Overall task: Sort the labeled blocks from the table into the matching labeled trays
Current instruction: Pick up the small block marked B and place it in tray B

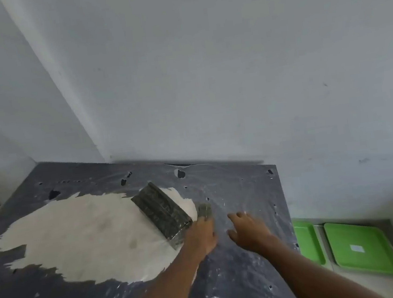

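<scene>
A long dark block (pixel 161 214) lies slantwise on the table (pixel 244 187), half on a worn white patch (pixel 83 237). Just right of its near end sits a small dark block (pixel 204 209); any labels are too blurred to read. My left hand (pixel 200 236) reaches in from below, its fingers curled onto the small block's near edge and its side against the long block. My right hand (pixel 246 231) is flat over the table to the right, fingers spread, holding nothing. Two green trays (pixel 364 259) (pixel 308 244) lie low at the right; the nearer one has a white label (pixel 357 248).
The table is covered in dark plastic sheeting with several holes and stands in a corner of grey walls (pixel 206 74). Its right edge drops off beside the trays, which rest on a lower pale surface (pixel 322 232).
</scene>
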A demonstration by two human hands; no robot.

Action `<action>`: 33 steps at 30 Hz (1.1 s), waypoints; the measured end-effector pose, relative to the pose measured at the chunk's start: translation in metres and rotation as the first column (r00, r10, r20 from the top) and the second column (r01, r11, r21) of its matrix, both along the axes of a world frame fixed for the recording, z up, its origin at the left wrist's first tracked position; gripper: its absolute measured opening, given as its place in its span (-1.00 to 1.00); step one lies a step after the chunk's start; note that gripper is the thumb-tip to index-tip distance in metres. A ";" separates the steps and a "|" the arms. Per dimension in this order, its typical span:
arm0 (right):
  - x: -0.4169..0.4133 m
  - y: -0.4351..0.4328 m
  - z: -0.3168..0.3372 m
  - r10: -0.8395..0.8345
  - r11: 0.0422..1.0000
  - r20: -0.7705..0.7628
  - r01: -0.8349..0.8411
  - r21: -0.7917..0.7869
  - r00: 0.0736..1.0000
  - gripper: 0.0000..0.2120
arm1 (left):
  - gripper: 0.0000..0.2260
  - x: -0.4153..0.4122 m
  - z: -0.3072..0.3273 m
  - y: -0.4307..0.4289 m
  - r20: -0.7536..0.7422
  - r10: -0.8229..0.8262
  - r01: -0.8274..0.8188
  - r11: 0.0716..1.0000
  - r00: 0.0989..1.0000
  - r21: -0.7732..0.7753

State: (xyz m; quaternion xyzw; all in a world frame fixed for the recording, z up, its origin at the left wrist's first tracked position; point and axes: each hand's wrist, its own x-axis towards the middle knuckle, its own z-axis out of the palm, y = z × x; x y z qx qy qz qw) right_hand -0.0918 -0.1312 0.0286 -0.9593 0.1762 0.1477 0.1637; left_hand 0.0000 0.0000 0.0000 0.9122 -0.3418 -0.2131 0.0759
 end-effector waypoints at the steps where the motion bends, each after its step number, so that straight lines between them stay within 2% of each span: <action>1: 0.005 -0.001 -0.006 -0.015 1.000 -0.026 0.015 0.008 1.000 -0.56 | -0.64 0.004 -0.007 -0.001 -0.011 0.011 -0.010 1.000 1.000 0.023; 6: 0.035 -0.002 -0.037 -0.060 0.997 -0.108 0.066 0.051 0.992 -0.54 | -0.68 0.023 -0.049 -0.004 -0.050 0.035 -0.034 0.999 0.998 0.021; 10: 0.049 -0.001 -0.057 -0.080 0.994 -0.124 0.089 0.070 0.989 -0.55 | -0.62 0.029 -0.074 -0.013 -0.028 0.043 -0.044 0.999 0.999 -0.012; 16: 0.052 -0.001 -0.072 -0.106 0.988 -0.142 0.121 0.099 0.984 -0.54 | -0.55 0.031 -0.078 -0.026 -0.003 0.054 -0.054 0.992 0.999 -0.113; 19: 0.051 -0.006 -0.068 -0.120 0.985 -0.121 0.133 0.106 0.985 -0.54 | -0.49 0.036 -0.067 -0.031 -0.093 0.048 -0.062 0.986 0.995 -0.153; 21: 0.049 -0.011 -0.061 -0.117 0.987 -0.073 0.124 0.105 0.991 -0.54 | -0.59 0.041 -0.055 -0.035 -0.172 0.071 -0.117 0.955 0.983 -0.274; 23: 0.046 -0.018 -0.052 -0.106 0.990 -0.005 0.107 0.090 0.994 -0.48 | -0.74 0.046 -0.041 -0.038 -0.312 0.113 -0.232 0.897 0.943 -0.377; 25: 0.042 -0.026 -0.041 -0.092 0.994 0.068 0.088 0.058 0.994 -0.43 | -0.79 0.053 -0.025 -0.042 -0.399 0.155 -0.320 0.863 0.904 -0.391; 27: 0.036 -0.034 -0.030 -0.072 0.997 0.127 0.069 0.028 0.989 -0.42 | -0.76 0.060 -0.011 -0.045 -0.408 0.185 -0.354 0.851 0.894 -0.389; 30: 0.026 -0.044 -0.014 -0.027 1.000 0.197 0.028 -0.005 0.980 -0.38 | -0.71 0.070 0.012 -0.043 -0.463 0.145 -0.348 0.853 0.874 -0.390; 33: 0.019 -0.050 0.002 0.035 0.998 0.258 -0.022 -0.052 0.966 -0.37 | -0.67 0.073 0.034 -0.039 -0.568 0.096 -0.383 0.827 0.817 -0.411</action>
